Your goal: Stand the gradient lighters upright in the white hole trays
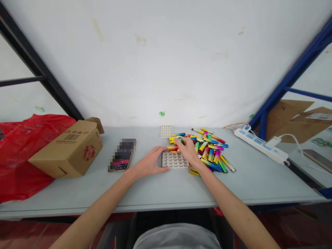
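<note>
My left hand (153, 162) is spread in a wide C at the left end of a pale, flat, rectangular tray with rows of round hollows (175, 160), fingers by its far corner and thumb by its near one. It grips nothing tightly; whether the fingertips press on the tray's edge, I cannot tell. The tray lies flat on the pale grey-blue table (145, 197), between my hands.

My right hand (188, 151) reaches over the tray's far right corner, thumb and fingers drawn together around a small, glossy green piece (181, 140); how deep it sits in the pinch is hidden.

To the right and far side of the tray spreads a loose heap of slim, shiny, multicoloured metallic tubes (211, 155), in gold, blue, pink, red and green, crossing one another at all angles. A second pale tray with round hollows (166, 131) lies farther off, near the white wall (166, 69).

I judge the tubes light and fairly stiff, with a slick skin that could slide or scuff, so a gentle thumb-and-finger pinch around the middle suits them. The tray looks light and perhaps a little flexible, easily nudged, and best steadied by its outer edges, clear of the hollows.
</note>
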Tool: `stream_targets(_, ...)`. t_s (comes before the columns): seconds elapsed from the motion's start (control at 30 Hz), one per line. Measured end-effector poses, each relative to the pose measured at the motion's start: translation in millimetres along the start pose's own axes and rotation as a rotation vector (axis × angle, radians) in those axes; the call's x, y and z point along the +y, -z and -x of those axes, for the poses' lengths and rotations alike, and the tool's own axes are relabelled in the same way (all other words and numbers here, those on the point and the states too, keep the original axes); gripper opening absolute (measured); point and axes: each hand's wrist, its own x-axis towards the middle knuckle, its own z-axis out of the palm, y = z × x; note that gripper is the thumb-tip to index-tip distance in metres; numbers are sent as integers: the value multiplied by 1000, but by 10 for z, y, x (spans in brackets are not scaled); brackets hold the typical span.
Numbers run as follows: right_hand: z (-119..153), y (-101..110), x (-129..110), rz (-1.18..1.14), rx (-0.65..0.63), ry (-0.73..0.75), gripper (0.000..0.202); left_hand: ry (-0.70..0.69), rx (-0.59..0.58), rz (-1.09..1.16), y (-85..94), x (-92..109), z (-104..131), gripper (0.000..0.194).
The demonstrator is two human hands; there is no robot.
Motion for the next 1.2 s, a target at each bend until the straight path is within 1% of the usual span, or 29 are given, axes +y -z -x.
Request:
stream_targets(0.07,31,-9,16,48,6,3,44,8,47,-22,-3,-44,34,71)
stream_targets(0.13,54,-12,15,69,10,-3,41,13,66,-47,1,-87,71,69)
stream_targets(0.27,85,-5,-21,80,5,9,40,8,49,-48,6,-151,110,67)
stream_targets(0.37,107,8,-54,107,-24,48,41,7,42,-30,6,-172,106,67)
stream_targets(0.43,118,15,-61,97,-76,72,39,11,46,-15,11,-175,97,65)
stream_targets(0.57,123,18,-30,-58,-272,56,35,31,48,15,29,-171,80,66)
stream_targets(0.63,118,11,-17,-103,-328,53,35,41,46,25,34,-168,76,68)
stream_targets(0.7,115,-2,-21,-71,-303,75,36,44,47,28,32,-166,76,68)
stream_targets(0.8,119,-34,-52,14,-176,107,41,42,53,27,25,-167,81,67)
stream_targets(0.87,127,-56,-71,45,-97,95,49,45,53,24,23,-164,84,68)
stream_targets(0.97,139,-80,-77,78,-36,57,55,58,46,27,27,-151,84,69)
stream_targets(1.07,140,-92,-64,109,7,37,53,63,46,35,33,-137,82,68)
stream_targets(1.2,124,-102,-41,137,36,57,44,64,45,36,28,-143,80,67)
